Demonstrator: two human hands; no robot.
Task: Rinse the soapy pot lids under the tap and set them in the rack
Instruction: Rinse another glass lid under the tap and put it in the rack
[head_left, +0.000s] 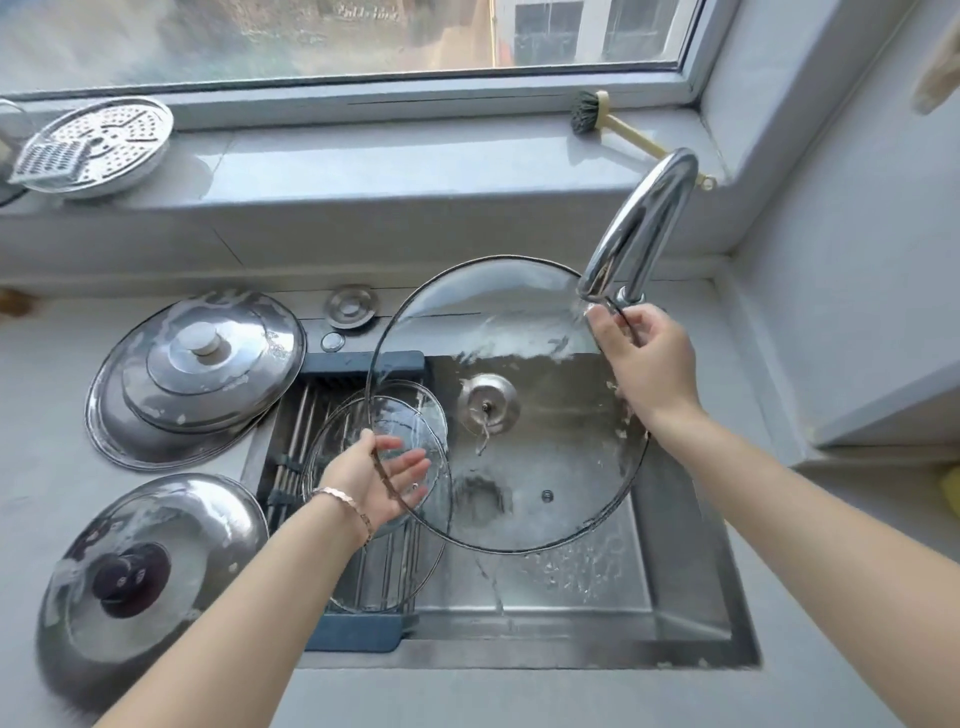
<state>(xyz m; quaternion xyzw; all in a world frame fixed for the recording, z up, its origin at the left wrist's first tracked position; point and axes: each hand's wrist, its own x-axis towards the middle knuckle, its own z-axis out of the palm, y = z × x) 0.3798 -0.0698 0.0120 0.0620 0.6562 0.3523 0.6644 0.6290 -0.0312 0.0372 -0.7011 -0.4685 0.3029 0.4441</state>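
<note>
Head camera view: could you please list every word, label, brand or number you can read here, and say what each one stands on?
No text can be read anywhere in this view.
Building outside the window: faint pale marks that may be lettering, too blurred to read.
Large glass lid, steel lids, tap, rack, sink: no label, brand or number shows.

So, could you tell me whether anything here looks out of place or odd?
Nothing looks damaged. The steel lids stacked on the counter left of the sink lean over its edge and the rack. Both hands, left and right, hold the large glass lid under the running tap, as expected.
</note>
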